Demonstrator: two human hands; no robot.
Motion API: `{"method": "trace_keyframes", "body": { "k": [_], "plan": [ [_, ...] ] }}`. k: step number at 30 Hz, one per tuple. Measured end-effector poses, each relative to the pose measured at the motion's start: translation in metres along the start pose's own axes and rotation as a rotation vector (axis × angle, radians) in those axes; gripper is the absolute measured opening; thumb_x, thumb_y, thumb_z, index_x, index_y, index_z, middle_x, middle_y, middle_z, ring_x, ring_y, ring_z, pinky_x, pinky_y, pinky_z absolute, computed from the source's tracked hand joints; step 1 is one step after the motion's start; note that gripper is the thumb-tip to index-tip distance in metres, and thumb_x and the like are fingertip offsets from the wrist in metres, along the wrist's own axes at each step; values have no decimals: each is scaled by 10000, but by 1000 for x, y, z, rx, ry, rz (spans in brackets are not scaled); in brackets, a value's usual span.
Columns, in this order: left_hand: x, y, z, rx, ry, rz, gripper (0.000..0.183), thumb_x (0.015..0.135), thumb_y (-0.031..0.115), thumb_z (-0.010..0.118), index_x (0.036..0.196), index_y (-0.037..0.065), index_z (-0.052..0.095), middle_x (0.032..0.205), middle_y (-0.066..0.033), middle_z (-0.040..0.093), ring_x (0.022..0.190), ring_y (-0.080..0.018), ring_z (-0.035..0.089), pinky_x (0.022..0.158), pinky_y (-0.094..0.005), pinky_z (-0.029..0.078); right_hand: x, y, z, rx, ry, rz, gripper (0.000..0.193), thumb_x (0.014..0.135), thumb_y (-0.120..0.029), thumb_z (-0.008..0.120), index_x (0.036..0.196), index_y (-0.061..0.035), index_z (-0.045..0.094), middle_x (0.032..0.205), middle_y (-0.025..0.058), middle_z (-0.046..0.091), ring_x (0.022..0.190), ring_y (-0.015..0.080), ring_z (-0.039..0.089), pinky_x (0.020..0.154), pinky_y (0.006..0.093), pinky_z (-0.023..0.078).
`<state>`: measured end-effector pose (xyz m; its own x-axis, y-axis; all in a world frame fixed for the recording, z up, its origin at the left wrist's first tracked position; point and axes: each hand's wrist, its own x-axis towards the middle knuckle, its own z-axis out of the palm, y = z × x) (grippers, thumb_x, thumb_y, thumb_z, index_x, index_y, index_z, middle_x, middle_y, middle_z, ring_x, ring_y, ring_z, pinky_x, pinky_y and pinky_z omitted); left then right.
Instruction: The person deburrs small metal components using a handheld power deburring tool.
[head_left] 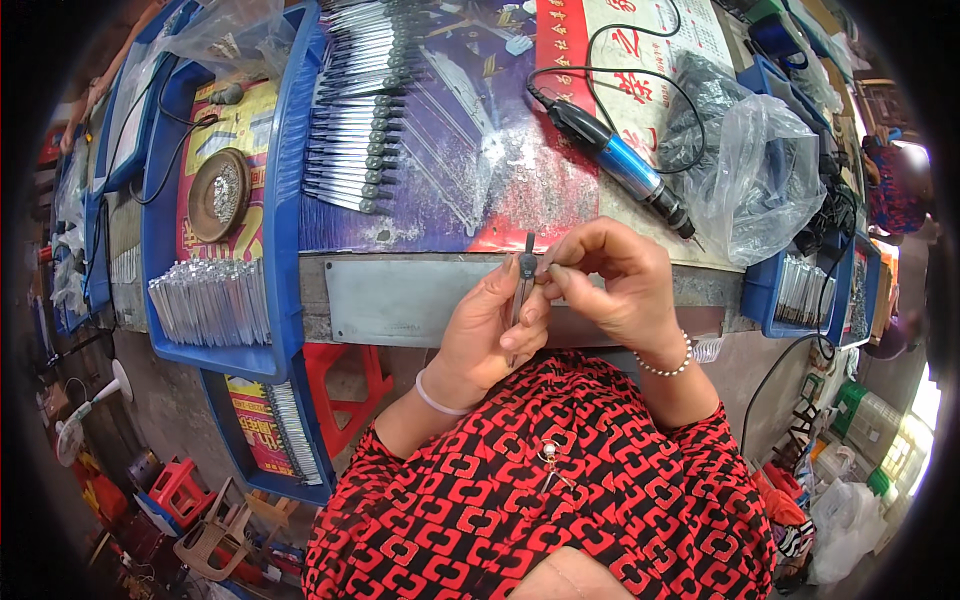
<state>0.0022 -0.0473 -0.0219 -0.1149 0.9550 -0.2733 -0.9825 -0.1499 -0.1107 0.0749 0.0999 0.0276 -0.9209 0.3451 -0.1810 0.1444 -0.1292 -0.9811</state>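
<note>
In front of my chest, my left hand holds a drawing compass upright, its dark head and thin handle at the top and its silver legs running down along the fingers. At the compass head, my right hand is closed in a pinch, thumb against forefinger. Whatever lies between those fingertips is too small or hidden to name. Beyond my hands, many similar compasses lie in a stacked row on the table, dark heads toward the right.
A blue electric screwdriver with a looping black cord lies on the table at right, beside a clear plastic bag. To the left, a blue tray holds silver compass legs and a round bowl of tiny metal parts.
</note>
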Motion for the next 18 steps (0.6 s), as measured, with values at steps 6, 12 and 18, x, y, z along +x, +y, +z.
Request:
{"method": "trace_keyframes", "body": {
  "k": [6, 12, 18],
  "plan": [
    [6, -4, 2, 36, -23, 44, 256, 970, 321, 401, 1055, 89, 471, 692, -28, 534, 421, -63, 395, 405, -192, 318, 3, 17, 6, -274, 176, -408, 111, 723, 43, 614, 821, 16, 570, 885, 82, 599, 688, 103, 584, 584, 221, 488],
    [6, -7, 4, 54, -1, 63, 220, 956, 298, 447, 1060, 106, 469, 697, -24, 519, 446, -59, 392, 423, -185, 328, 1, 21, 10, -387, 226, -487, 145, 701, 65, 618, 823, 10, 562, 887, 90, 570, 669, 114, 574, 570, 225, 486],
    [8, -9, 6, 91, -45, 73, 194, 946, 277, 473, 1066, 125, 470, 704, -20, 511, 465, -58, 390, 440, -177, 330, -4, 30, 14, -386, 300, -586, 139, 720, 61, 631, 828, 14, 557, 886, 103, 563, 676, 121, 575, 572, 234, 485]
  ]
}}
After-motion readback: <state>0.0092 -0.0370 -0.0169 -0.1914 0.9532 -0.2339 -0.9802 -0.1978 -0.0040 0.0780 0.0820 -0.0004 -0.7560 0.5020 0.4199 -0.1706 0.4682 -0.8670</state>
